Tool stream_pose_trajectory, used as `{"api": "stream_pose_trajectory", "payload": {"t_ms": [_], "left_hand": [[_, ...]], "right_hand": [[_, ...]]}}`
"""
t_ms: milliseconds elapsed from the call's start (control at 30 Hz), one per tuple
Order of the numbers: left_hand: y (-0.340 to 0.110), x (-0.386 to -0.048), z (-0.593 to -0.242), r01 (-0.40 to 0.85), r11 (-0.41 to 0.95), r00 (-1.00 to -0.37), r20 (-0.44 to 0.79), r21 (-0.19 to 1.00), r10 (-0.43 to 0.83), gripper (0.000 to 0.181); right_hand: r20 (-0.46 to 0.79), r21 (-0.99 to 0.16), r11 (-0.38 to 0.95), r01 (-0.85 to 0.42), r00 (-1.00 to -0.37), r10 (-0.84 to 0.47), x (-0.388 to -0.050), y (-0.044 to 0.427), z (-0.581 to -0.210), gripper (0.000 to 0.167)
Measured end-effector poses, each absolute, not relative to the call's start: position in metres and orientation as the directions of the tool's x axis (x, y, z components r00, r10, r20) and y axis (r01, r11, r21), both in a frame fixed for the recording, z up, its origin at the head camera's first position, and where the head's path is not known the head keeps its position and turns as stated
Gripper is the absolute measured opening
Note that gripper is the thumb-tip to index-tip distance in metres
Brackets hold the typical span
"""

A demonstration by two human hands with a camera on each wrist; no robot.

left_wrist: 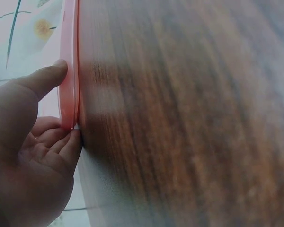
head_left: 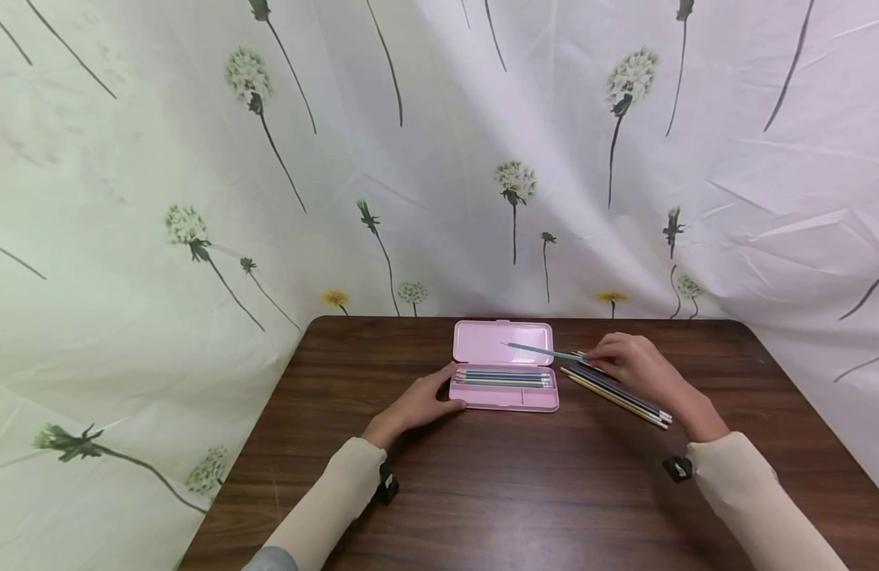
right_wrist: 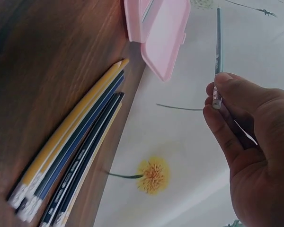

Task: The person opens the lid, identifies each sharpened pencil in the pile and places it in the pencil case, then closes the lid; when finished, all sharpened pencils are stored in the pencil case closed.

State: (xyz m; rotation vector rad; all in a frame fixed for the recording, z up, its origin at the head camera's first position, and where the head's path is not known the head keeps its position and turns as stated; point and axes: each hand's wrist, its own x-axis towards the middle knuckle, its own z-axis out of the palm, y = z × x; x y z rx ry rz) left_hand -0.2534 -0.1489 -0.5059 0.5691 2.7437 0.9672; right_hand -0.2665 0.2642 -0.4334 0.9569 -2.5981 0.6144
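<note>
An open pink pencil case (head_left: 475,341) lies on the table, its lid tipped back toward the wall. My left hand (head_left: 420,403) holds the case's left end; in the left wrist view the thumb presses one side of the case (left_wrist: 69,97) and the fingers touch its end. Several pencils (head_left: 504,380) lie side by side in the case's rear compartment. Between thumb and fingertips, my right hand (head_left: 634,366) pinches a teal pencil (right_wrist: 219,45) near its eraser end. Its tip points left over the lid. Below that hand, several loose pencils (head_left: 614,396) rest on the table.
The dark wood table (head_left: 468,492) reaches back to a white cloth (head_left: 439,182) printed with dandelions. In the case's front part, a divider (head_left: 522,396) separates two small compartments. The loose yellow, blue and black pencils (right_wrist: 68,137) lie slantwise right of the case.
</note>
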Motion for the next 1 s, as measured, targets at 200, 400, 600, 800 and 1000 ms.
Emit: {"api": "stream_pose_trajectory", "payload": {"t_ms": [200, 400, 600, 800, 1000], "left_hand": [[-0.151, -0.258, -0.509, 0.310, 0.689, -0.903, -0.025, 0.655, 0.430, 0.084], [-0.161, -0.270, -0.536, 0.375, 0.675, -0.889, 0.039, 0.635, 0.457, 0.089], [-0.156, -0.264, -0.519, 0.337, 0.657, -0.892, 0.005, 0.674, 0.452, 0.089], [-0.162, -0.280, -0.546, 0.388, 0.686, -0.887, 0.047, 0.616, 0.459, 0.091], [-0.162, -0.276, -0.544, 0.376, 0.672, -0.887, 0.040, 0.638, 0.459, 0.093]], "right_hand": [[0.415, -0.314, 0.642, -0.699, -0.710, -0.569, -0.277, 0.254, -0.434, 0.019], [0.402, -0.314, 0.572, -0.758, -0.652, -0.643, -0.288, 0.242, -0.441, 0.021], [0.357, -0.324, 0.558, -0.764, -0.645, -0.675, -0.295, 0.226, -0.448, 0.020], [0.328, -0.332, 0.552, -0.765, -0.642, -0.693, -0.301, 0.210, -0.457, 0.016], [0.329, -0.321, 0.520, -0.791, -0.608, -0.722, -0.306, 0.200, -0.469, 0.013]]}}
